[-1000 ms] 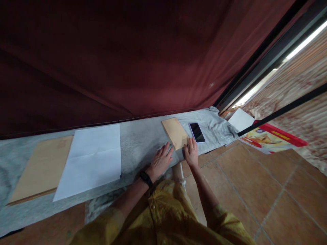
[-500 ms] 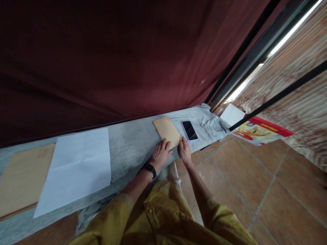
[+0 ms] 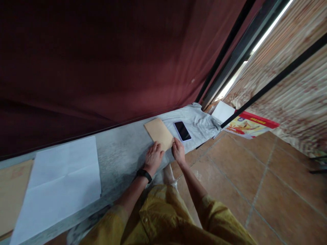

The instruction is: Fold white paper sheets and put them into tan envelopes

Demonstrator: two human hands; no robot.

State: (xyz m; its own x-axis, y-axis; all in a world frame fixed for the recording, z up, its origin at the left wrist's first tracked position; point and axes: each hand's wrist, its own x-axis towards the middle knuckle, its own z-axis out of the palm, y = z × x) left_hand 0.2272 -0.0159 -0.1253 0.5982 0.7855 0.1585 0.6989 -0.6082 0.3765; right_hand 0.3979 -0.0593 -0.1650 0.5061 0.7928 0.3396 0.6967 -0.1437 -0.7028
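A small brown paper envelope [image 3: 159, 132] lies tilted on the grey cloth-covered bench [image 3: 120, 153]. At its near left edge is my left hand [image 3: 154, 158], fingers together on the paper and a black band on the wrist. My right hand [image 3: 178, 151] pinches the near right corner between thumb and fingers. The undersides of both hands' grip are hidden. Just right of the envelope, a dark-screened phone [image 3: 182, 131] with a pale purple edge lies flat, apart from my hands.
Leftward on the bench lie a creased white sheet [image 3: 61, 187] and a larger brown envelope [image 3: 15, 194], partly under it. A dark red curtain [image 3: 114, 68] hangs behind. A black pole [image 3: 276, 80], a red-and-yellow box [image 3: 250, 125] and tiled floor [image 3: 230, 170] are at right.
The view has shifted a little to the right, so everything sits further left. Both hands stay on the envelope, which still lies beside the phone.
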